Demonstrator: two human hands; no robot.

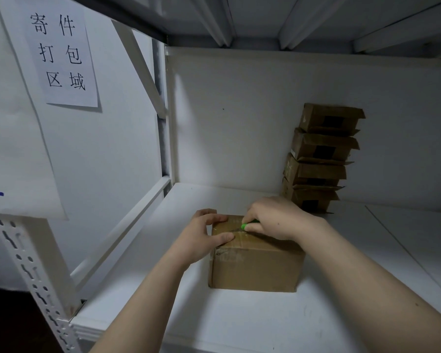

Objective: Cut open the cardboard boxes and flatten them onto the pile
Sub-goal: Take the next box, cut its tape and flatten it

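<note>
Box [255, 266] sits mid-shelf [239, 324], apart from the stack of boxes [318, 159] at the back wall. Your L hand [204, 235] grips its top-left edge, thumb on the lid; R hand [275, 217] pinches the green cutter [247, 224], blade on the tape seam [239, 234]. Keep blade shallow & pull twd the R, away from your L thumb, w/ steady pressure.

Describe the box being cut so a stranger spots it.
On the white shelf, near its front, one closed cardboard box stands alone. The left hand holds it; the right hand holds a green-handled cutter on its taped top. Unlike it, the stack of boxes behind has loose flaps.
</note>
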